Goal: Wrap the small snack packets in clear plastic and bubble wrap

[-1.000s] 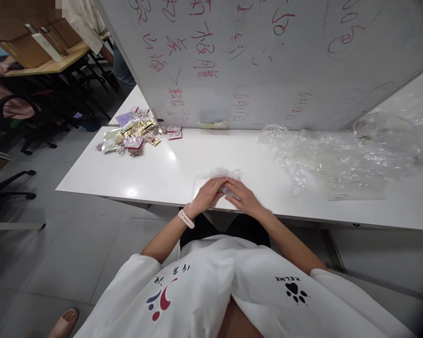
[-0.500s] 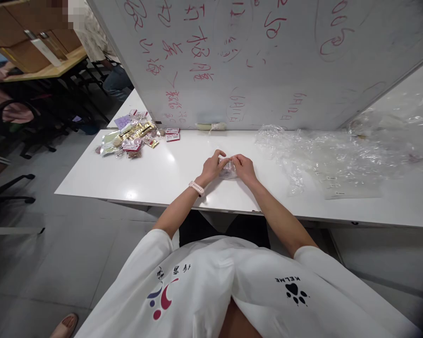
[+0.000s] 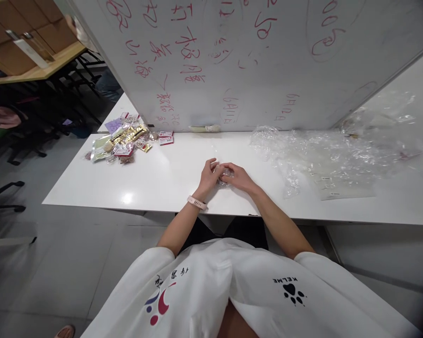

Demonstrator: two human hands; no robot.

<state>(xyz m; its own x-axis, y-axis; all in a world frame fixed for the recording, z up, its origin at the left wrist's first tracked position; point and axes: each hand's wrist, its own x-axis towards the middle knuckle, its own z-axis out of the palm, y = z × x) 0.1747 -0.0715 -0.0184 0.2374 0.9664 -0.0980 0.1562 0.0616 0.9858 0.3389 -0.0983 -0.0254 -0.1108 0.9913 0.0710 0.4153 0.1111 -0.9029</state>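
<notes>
A small clear plastic bag (image 3: 224, 181) lies on the white table in front of me, partly covered by my fingers; its contents are too small to make out. My left hand (image 3: 209, 177), with a pale pink band on its wrist, is closed on the bag's left side. From the right, my right hand (image 3: 237, 176) pinches the same bag, its fingers meeting those of the left hand near the top edge.
Small packets (image 3: 127, 138) in gold, purple and clear wrap are heaped at the table's left. Crumpled clear plastic bags (image 3: 303, 150) spread over the right side. A whiteboard (image 3: 250, 70) with red writing stands behind, a pale green roll-like item (image 3: 204, 128) at its foot.
My hands have drawn closer together over the bag, the right fingers now reaching across toward the left. The whole view has shifted slightly.
</notes>
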